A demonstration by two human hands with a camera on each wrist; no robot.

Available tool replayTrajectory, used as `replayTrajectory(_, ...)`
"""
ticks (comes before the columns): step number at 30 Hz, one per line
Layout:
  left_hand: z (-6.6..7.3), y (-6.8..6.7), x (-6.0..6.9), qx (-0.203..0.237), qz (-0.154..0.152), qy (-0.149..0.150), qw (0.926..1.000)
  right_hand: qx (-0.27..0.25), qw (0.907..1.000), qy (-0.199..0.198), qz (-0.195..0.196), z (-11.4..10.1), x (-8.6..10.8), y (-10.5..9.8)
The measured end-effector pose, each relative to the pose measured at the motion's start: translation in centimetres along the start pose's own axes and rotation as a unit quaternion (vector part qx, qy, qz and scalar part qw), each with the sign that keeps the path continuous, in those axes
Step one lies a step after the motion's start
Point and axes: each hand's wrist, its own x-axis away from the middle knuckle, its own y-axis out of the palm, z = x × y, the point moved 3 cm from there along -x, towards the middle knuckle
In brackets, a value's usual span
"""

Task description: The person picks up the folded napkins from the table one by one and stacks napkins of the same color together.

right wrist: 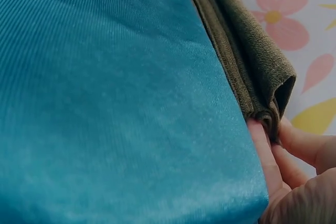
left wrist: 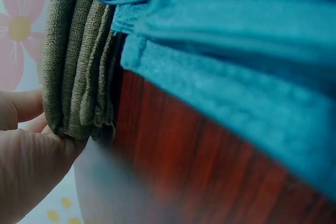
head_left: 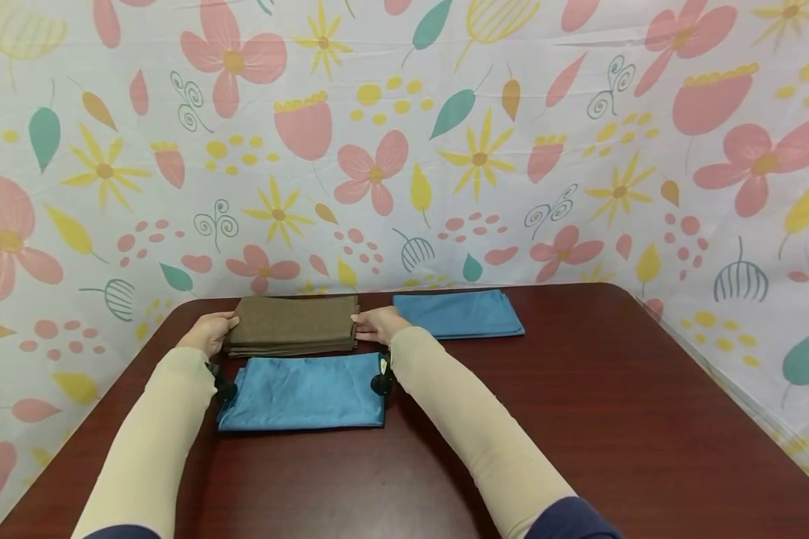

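Note:
A folded brown cloth (head_left: 293, 323) lies near the table's back edge, between both hands. My left hand (head_left: 209, 333) grips its left end; in the left wrist view the fingers and thumb (left wrist: 31, 156) are at the lower end of its stacked layers (left wrist: 79, 61). My right hand (head_left: 380, 325) pinches the right end, seen in the right wrist view with fingers (right wrist: 270, 161) at the folded corner of the brown cloth (right wrist: 257, 51). Just in front lies a folded blue cloth (head_left: 310, 393), beneath the wrists; it fills much of the right wrist view (right wrist: 115, 98).
Another folded blue cloth (head_left: 458, 314) lies at the back, right of my right hand. The dark red wooden table (head_left: 620, 419) extends to the right and front. A flower-patterned white sheet (head_left: 404, 150) hangs behind and at the sides.

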Motion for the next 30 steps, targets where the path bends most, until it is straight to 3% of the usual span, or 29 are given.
replayTrajectory(5, -0.3, -0.2, 0.5, 0.038, -0.007, -0.021, 0.9990, -0.001, 0.9999, 0.000, -0.011, 0.5, -0.7, -0.1)
replayTrajectory(6, -0.3, -0.3, 0.6, 0.038, -0.007, -0.024, 0.9990, -0.004, 0.9999, -0.001, -0.014, 0.8, -1.7, -0.2)
replayTrajectory(18, 0.3, -1.0, 1.7, -0.002, 0.004, -0.047, 0.9989, -0.024, 0.9997, 0.004, -0.001, 0.6, -1.1, -0.1)
replayTrajectory(24, 0.9, -1.0, 2.3, 0.008, 0.003, -0.041, 0.9991, -0.022, 0.9997, -0.001, -0.003, 0.3, -1.0, -0.5)
replayTrajectory(30, 1.2, -1.6, 2.7, 0.020, 0.041, -0.024, 0.9986, -0.015, 0.9998, 0.010, -0.008, -0.1, -0.6, -1.3)
